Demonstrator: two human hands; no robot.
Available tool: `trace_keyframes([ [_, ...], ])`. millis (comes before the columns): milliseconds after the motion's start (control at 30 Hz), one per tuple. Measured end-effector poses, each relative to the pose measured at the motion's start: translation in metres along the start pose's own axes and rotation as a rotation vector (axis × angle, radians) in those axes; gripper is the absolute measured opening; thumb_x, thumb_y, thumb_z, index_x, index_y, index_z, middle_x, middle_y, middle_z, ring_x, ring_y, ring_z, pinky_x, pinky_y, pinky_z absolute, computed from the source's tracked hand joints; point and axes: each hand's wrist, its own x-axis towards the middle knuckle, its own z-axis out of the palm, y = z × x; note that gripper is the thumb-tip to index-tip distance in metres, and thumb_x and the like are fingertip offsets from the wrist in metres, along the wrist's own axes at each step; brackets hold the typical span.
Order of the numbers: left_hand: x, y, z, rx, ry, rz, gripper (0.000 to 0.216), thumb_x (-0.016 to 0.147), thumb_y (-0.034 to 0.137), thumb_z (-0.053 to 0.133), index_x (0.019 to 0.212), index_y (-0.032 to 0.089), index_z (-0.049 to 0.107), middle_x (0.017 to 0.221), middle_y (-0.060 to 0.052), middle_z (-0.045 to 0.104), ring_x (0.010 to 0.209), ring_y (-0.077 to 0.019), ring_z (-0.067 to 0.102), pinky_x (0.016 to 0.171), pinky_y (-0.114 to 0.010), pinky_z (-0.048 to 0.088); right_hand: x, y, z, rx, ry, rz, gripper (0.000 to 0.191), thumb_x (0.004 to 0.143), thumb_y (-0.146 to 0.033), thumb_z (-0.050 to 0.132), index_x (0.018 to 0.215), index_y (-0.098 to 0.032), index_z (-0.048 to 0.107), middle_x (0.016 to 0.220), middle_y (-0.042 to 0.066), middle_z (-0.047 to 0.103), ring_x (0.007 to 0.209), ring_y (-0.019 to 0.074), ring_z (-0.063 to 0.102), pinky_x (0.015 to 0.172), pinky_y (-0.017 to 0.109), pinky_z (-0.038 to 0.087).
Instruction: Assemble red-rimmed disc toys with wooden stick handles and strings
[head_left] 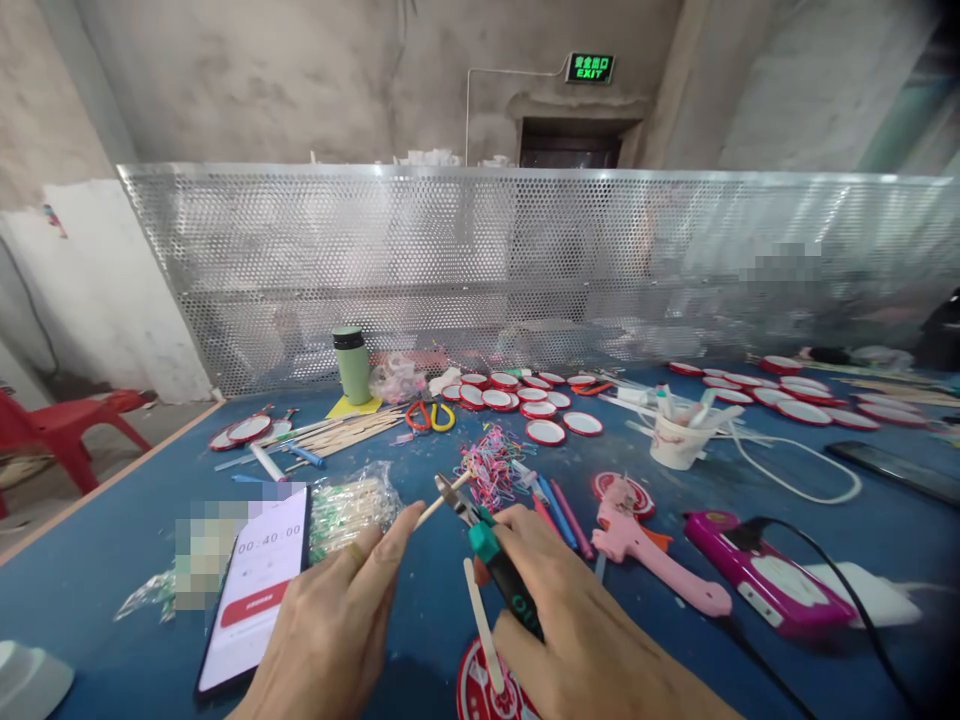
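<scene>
My left hand [337, 620] pinches a thin wooden stick [439, 505] between thumb and fingers, the stick's far end lying in the jaws of a small pair of cutters [480, 535]. My right hand [585, 630] is wrapped round the cutters' teal and black handles. A second pale stick [482, 625] pokes out below my right hand over a red and white round disc [480, 695] at the near edge. A phone [259, 590] showing a timer lies just left of my left hand.
The blue table [90, 580] carries a pink glue gun [645, 550], a magenta device [757, 575] with cable, rubber bands [491, 465], scissors [430, 415], a green flask [351, 365], a white cup [679, 440] and several red-rimmed discs [525, 395]. A perforated metal screen [525, 260] stands behind.
</scene>
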Motion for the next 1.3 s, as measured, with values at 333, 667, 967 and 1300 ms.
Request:
trace_keyframes([
  [333,-0.005,-0.001,0.006,-0.14,-0.051,-0.035,0.062,0.099,0.015,0.041,0.158,0.031,0.028,0.112,-0.008,0.075,0.086,-0.0171,0.076,0.07,-0.018,0.061,-0.011,-0.003,-0.004,-0.242,0.162,-0.152,0.04,0.073,-0.01,0.058,0.11,-0.023,0.064,0.115,0.009,0.063,0.105,0.0284,0.06,0.089,0.042,0.053],
  [667,-0.007,0.0,0.007,-0.231,-0.074,-0.074,0.06,0.099,0.013,0.043,0.156,0.03,0.033,0.124,-0.006,0.072,0.106,-0.016,0.072,0.084,-0.016,0.057,-0.015,-0.005,-0.009,-0.271,0.13,-0.203,0.043,0.075,-0.007,0.057,0.115,-0.023,0.061,0.112,0.008,0.064,0.102,0.0266,0.061,0.088,0.039,0.052],
  [967,-0.004,0.004,0.004,-0.255,-0.08,-0.08,0.059,0.099,0.011,0.042,0.154,0.03,0.036,0.131,-0.004,0.069,0.117,-0.016,0.067,0.094,-0.018,0.055,-0.013,-0.007,-0.014,-0.188,0.062,-0.169,0.038,0.073,-0.003,0.057,0.106,-0.022,0.06,0.114,0.008,0.063,0.101,0.0247,0.06,0.09,0.037,0.05],
  [1300,-0.008,0.001,0.007,-0.23,-0.085,-0.074,0.055,0.097,0.009,0.041,0.15,0.027,0.041,0.124,-0.006,0.072,0.108,-0.0151,0.071,0.084,-0.015,0.057,-0.01,-0.005,-0.013,-0.071,-0.045,-0.085,0.028,0.074,-0.004,0.053,0.095,-0.021,0.059,0.103,0.007,0.063,0.097,0.0223,0.059,0.084,0.032,0.049],
])
